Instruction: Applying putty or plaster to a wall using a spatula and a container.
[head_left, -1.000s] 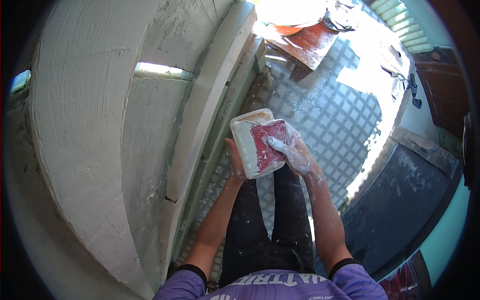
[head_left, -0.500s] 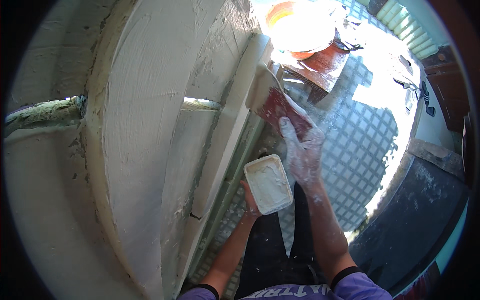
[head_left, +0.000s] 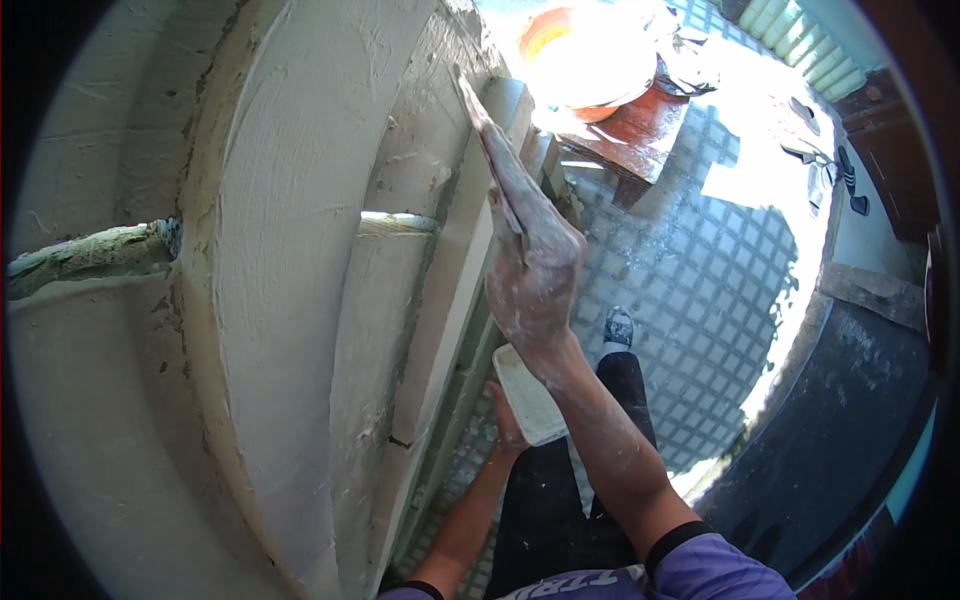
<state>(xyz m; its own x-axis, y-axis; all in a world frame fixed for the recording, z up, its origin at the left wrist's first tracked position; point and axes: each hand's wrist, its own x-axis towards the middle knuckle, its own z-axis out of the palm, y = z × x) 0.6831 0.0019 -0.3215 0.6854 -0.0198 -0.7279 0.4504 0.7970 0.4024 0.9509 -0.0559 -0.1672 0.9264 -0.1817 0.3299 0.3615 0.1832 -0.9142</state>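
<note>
My left hand (head_left: 508, 425) grips the side of a white rectangular tub (head_left: 540, 410) holding pale filler paste; my right forearm covers part of it. My right hand (head_left: 538, 270), smeared with white, reaches up to the plastered surface (head_left: 400, 170) on the left. It is closed on a putty spreader (head_left: 482, 125), seen nearly edge-on, so its red face is hidden. The spreader's far end is at the rough, patchy part of the plaster; whether it touches cannot be made out.
Beside my legs runs a pale moulded ledge (head_left: 445, 340). Ahead, a brightly lit orange basin (head_left: 598, 112) stands on a reddish wooden stand (head_left: 640, 130). Patterned floor tiles (head_left: 690, 320) lie to the right, with sandals (head_left: 850, 180) by the wall and a dark panel (head_left: 830, 430).
My right hand has swung left with the spreader, from above the tub to the plaster, and turned it edge-on. My right foot has come into view. The left hand still has the tub.
</note>
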